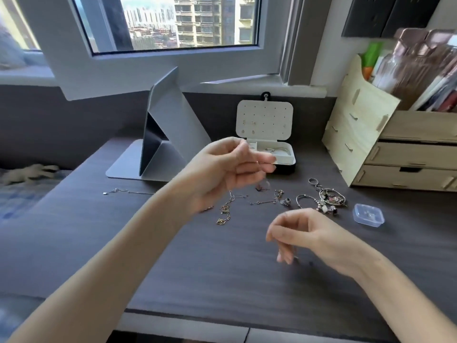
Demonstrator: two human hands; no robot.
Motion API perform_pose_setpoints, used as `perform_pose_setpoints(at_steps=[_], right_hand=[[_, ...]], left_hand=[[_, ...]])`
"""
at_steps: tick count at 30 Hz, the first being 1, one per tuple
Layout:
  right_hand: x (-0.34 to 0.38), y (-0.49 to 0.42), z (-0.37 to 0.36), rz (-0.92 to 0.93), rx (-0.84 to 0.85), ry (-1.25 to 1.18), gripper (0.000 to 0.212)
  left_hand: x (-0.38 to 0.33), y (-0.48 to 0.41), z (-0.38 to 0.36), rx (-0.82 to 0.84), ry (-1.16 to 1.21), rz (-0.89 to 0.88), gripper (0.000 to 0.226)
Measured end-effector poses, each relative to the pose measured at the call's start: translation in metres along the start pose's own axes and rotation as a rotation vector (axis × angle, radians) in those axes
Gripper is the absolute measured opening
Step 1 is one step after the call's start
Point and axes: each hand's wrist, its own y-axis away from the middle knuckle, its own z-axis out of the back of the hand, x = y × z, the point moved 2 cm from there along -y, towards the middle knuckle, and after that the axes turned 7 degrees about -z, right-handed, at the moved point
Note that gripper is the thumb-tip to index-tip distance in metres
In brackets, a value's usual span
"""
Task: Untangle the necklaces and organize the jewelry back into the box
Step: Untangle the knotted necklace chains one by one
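While the left hand (232, 169) is raised above the dark wood-grain surface (222, 280), its fingers (262, 159) are curled in and pinch a thin gold-toned necklace chain (225, 210). The chain hangs down from the hand and ends in a small heap on the surface. I see the right hand (306, 233) lower and nearer to me, just above the surface, with thumb and forefinger brought together and the other fingers loosely curled; I cannot tell whether it holds anything. Beyond the hands lie more loose chains (265, 201), and to their right a cluster of silver bangles and charm bracelets (326, 199), with a small clear plastic case (368, 215) near it. A separate fine chain (123, 191) lies well off to the left. The white jewelry box (272, 112) stands open at the back, behind the left hand, its lid upright with a few studs pinned in it and hoops in its tray. A folded grey stand (160, 134) sits to its left and a wooden drawer organizer (395, 149) to its right.
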Motion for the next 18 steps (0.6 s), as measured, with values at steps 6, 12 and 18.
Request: perform_pose_setpoints(at_steps=[6,12,18], right_hand=[[0.025,-0.025,-0.013,0.066,0.002,0.109,0.022],[0.036,-0.086,-0.046,0.05,-0.094,0.371,0.019],[0.035,-0.146,-0.076,0.134,-0.249,0.783,0.018]], left_hand=[[-0.027,0.024,0.08,-0.396,-0.147,-0.132,0.024],[-0.023,0.056,0.169,-0.843,-0.633,-0.02,0.024],[0.001,0.088,0.235,-0.949,-1.03,0.172,0.017]])
